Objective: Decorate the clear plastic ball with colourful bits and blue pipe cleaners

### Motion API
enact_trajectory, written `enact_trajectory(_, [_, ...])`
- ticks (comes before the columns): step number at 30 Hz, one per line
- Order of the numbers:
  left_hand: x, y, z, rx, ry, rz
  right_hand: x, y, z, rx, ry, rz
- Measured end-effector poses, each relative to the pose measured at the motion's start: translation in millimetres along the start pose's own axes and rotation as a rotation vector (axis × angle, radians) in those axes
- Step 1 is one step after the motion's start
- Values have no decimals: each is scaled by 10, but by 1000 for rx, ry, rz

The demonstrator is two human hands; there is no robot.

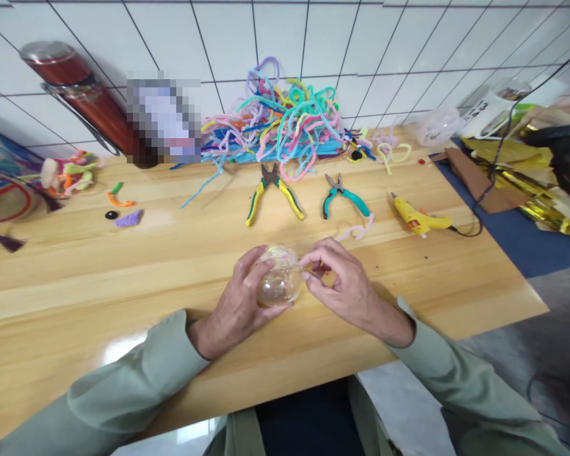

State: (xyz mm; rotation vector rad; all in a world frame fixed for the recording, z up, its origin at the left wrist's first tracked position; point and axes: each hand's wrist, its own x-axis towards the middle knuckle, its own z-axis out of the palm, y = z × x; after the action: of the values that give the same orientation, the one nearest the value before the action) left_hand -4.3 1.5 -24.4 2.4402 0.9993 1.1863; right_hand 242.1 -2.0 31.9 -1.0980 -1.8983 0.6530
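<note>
Over the near middle of the table (180,247): a clear ball (280,286) is sitting between the two hands; whether it is resting on the table or being lifted, I cannot tell.
Left hand (240,303): it is clamping around the clear ball's left side, fingers above and thumb below — probably steadying it for the other hand.
Right hand (344,285): thumb and forefinger are nearly meeting at the ball's right edge; whether they are pinching anything, I cannot tell.
Ball's direction: being round, it is showing no clear long axis and pointing nowhere; a seam-like line is running roughly left to right across it.
Yellow-green pliers (269,175) and teal pliers (334,191): both are lying beyond the hands, handles splaying nearward — perhaps for easy grabbing.
Yellow glue gun (418,218): it is lying rightward, nozzle pointing away and leftward, seemingly keeping its cord (465,235) off the work.
</note>
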Motion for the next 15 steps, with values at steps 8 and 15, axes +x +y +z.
enact_trajectory(8, [18,18,-12,-22,-16,9,43,-9,-39,-125,27,-38])
enact_trajectory(15, [25,11,-12,-11,-18,22,57,55,-131,-296,-106,-211])
